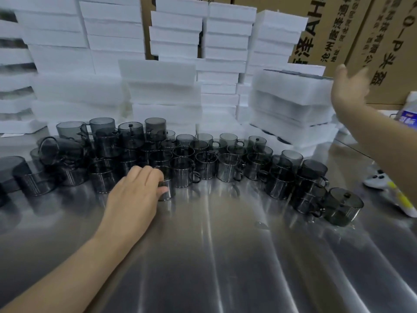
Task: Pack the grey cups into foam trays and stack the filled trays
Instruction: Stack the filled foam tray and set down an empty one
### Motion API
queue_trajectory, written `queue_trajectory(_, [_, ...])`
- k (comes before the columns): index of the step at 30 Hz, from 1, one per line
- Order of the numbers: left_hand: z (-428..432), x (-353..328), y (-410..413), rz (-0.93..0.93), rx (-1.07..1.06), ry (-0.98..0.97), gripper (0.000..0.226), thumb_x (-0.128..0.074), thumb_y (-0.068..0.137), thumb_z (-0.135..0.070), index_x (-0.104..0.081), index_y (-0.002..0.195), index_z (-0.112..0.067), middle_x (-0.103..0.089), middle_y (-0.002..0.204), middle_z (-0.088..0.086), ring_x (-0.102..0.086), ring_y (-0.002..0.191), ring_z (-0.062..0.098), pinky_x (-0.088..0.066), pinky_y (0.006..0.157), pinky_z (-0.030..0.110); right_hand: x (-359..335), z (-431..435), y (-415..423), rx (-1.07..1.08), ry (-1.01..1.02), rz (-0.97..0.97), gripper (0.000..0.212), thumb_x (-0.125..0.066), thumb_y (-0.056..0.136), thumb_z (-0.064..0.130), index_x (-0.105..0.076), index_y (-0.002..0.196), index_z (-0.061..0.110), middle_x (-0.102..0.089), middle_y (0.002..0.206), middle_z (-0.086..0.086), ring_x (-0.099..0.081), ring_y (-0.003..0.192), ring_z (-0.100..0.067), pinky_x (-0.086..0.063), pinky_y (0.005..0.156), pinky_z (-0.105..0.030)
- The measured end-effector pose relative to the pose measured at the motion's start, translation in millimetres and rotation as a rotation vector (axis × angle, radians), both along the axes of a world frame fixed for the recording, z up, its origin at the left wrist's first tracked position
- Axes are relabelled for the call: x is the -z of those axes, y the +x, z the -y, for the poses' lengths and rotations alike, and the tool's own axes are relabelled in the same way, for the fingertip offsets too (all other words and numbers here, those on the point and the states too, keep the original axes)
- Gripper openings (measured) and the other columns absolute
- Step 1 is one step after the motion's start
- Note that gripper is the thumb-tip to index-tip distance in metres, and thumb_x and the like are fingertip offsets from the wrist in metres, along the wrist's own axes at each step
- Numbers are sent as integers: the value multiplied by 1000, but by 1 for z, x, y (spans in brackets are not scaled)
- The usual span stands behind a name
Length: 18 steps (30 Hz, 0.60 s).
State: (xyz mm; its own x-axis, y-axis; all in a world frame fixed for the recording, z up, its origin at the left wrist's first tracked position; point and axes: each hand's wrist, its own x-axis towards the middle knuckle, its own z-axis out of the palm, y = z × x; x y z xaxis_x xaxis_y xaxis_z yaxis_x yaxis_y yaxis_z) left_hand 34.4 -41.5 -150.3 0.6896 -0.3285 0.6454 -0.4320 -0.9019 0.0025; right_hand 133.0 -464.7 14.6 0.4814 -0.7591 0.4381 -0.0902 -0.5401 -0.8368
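Several smoky grey see-through cups (228,167) with handles stand in a crowded row across the steel table (225,256), some stacked at the left. My left hand (135,195) curls its fingers round one grey cup (168,188) at the front of the row. My right hand (348,86) is raised at the right with fingers spread, beside a stack of filled foam trays (291,105), and holds nothing. Dark cup rims show along the top tray's edge.
Tall piles of white foam trays (162,86) line the back of the table. Brown printed cartons (338,30) stand behind them. A bottle with a blue label (408,116) and a white-and-yellow object (397,193) lie at the right edge.
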Motion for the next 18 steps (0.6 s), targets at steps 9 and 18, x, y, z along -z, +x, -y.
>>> queue_trajectory(9, [0,0,-4,-92,-24,-61,21,-59,91,-29,-63,100,-10,-61,91,1,-56,86,23,-43,61,31,53,-133,27,-773,-511,-331,43,-27,104,36,-59,124,14,-55,133,-8,-52,120,-25,-38,103,-36])
queue_trajectory(18, [-6,1,0,-162,-45,-96,40,-42,94,-42,-59,120,-16,-59,101,-5,-54,97,18,-43,69,30,89,-172,94,-821,-479,-825,63,-17,102,49,-66,113,10,-37,150,-14,-36,135,-29,-24,110,-41])
